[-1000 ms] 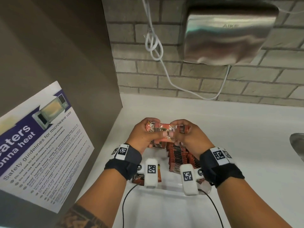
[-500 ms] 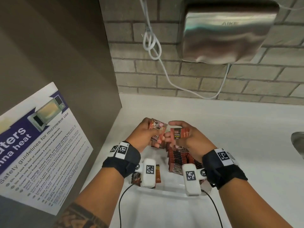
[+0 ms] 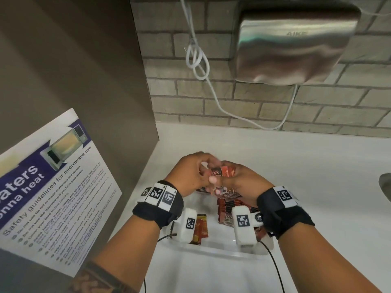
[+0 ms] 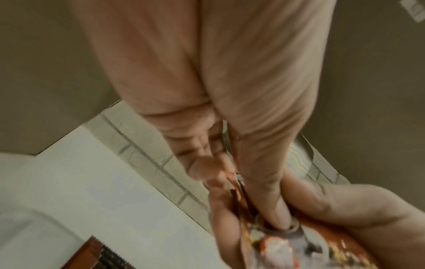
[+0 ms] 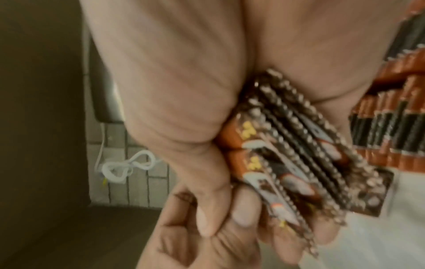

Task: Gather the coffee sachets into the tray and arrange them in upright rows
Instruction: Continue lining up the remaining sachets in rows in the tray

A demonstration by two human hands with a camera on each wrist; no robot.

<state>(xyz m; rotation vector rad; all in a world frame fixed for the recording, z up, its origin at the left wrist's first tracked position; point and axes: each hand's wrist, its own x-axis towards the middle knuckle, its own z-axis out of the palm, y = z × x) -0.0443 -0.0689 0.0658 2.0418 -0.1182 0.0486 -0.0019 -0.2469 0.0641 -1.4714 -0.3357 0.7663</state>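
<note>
While poised over tray (image 3: 222, 249), both hands grip sachet stack (image 3: 226, 171): left hand (image 3: 190, 175), right hand (image 3: 243, 180).

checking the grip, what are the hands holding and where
Right hand grips a stack of coffee sachets across its flat faces; left hand pinches the stack's left end.

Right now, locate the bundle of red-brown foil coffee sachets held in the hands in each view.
Head: bundle of red-brown foil coffee sachets at centre, between both hands.
Left wrist: bottom right, blurred.
Right wrist: centre right, serrated edges fanned.
Shared landmark: knotted white cable on the brick wall, absent from left wrist.
</note>
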